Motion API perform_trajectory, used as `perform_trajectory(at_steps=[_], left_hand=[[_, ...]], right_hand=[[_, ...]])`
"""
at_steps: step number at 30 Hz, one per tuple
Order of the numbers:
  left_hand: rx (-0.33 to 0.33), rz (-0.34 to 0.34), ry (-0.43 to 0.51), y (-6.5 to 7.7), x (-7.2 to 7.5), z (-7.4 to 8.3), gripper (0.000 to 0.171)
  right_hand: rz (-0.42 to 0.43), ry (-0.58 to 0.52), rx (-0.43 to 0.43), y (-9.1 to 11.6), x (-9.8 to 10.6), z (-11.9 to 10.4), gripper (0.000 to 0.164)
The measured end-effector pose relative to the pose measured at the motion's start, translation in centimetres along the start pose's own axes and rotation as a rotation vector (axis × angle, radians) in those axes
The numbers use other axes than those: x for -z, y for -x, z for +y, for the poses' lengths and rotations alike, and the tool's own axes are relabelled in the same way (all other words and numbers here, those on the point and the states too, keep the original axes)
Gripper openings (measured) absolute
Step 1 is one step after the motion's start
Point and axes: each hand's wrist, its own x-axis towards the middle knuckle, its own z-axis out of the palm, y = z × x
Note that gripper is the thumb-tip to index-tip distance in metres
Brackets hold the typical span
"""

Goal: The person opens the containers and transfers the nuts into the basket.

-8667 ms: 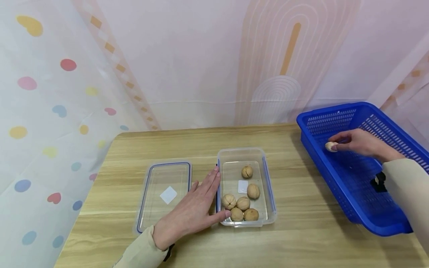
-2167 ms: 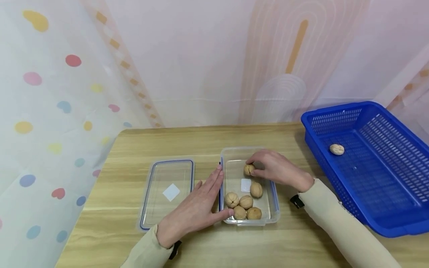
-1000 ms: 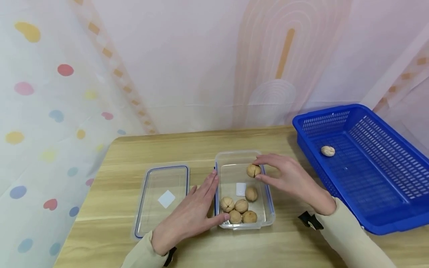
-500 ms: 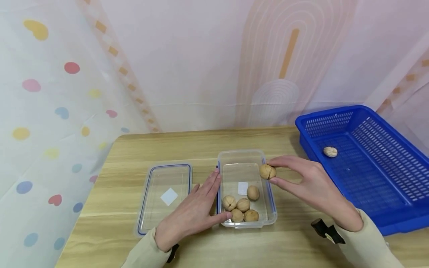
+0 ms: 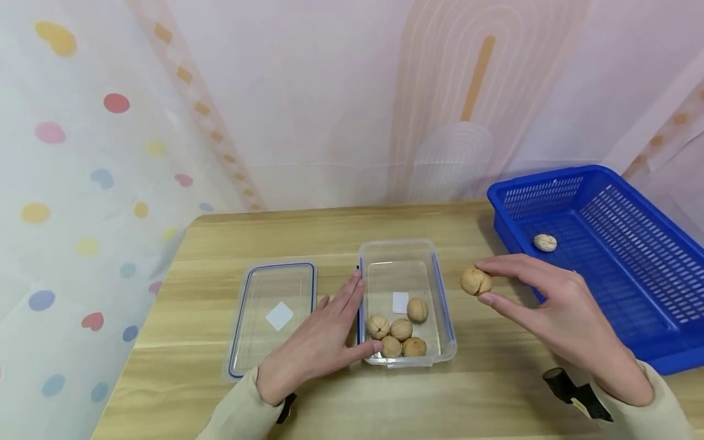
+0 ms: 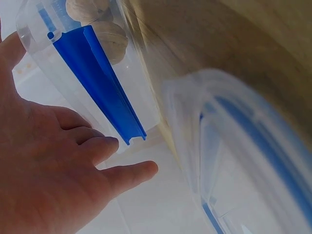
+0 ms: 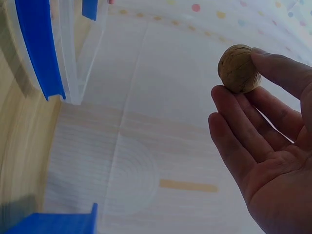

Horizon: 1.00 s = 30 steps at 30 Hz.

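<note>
A cracked walnut [image 5: 475, 281] is pinched between the thumb and fingers of my right hand [image 5: 555, 305], in the air between the clear plastic box and the blue basket. The right wrist view shows the same walnut [image 7: 239, 68] at the fingertips. My left hand [image 5: 316, 342] rests with straight fingers along the left side of the clear box [image 5: 396, 252], its thumb over the near corner. Several walnuts [image 5: 401, 329] lie in the near part of that box. In the left wrist view a blue side latch [image 6: 100, 83] hangs beside the left hand [image 6: 53, 165].
A blue slotted basket [image 5: 605, 263] stands at the right with one pale, elongated nut [image 5: 545, 242] in it. The clear lid [image 5: 273, 278] with a blue seal lies left of the box. A patterned cloth [image 5: 330, 104] hangs behind the wooden table [image 5: 330, 229].
Earlier my right hand set the pale nut down in the basket. It then took the cracked walnut from the box, lifted it and carried it right. My left hand has stayed put.
</note>
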Motion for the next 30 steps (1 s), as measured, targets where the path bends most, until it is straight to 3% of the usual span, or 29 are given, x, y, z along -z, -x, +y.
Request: perform_trajectory(at_steps=[5,12,17,20,23,30], left_hand=[[-0.012,-0.008,-0.005,-0.2,0.0,0.2,0.107],[0.003,-0.014,-0.005,-0.1,0.1,0.2,0.107],[0.011,-0.014,-0.010,0.1,0.3,0.1,0.107],[0.013,-0.011,-0.017,0.1,0.3,0.0,0.107],[0.002,0.005,-0.023,0.1,0.3,0.0,0.106],[0.009,-0.011,-0.021,0.1,0.3,0.2,0.107]], right_hand=[[-0.011,0.091,-0.055,0.6,2.3,-0.6,0.058],[0.029,0.184,-0.063,0.8,5.0,-0.1,0.042],[0.032,0.213,-0.129,0.9,6.3,0.4,0.035],[0.030,0.217,-0.189,0.9,7.0,0.8,0.049],[0.029,0.221,-0.229,0.7,7.7,1.6,0.049],[0.040,0.196,-0.232,0.5,9.3,4.1,0.038]])
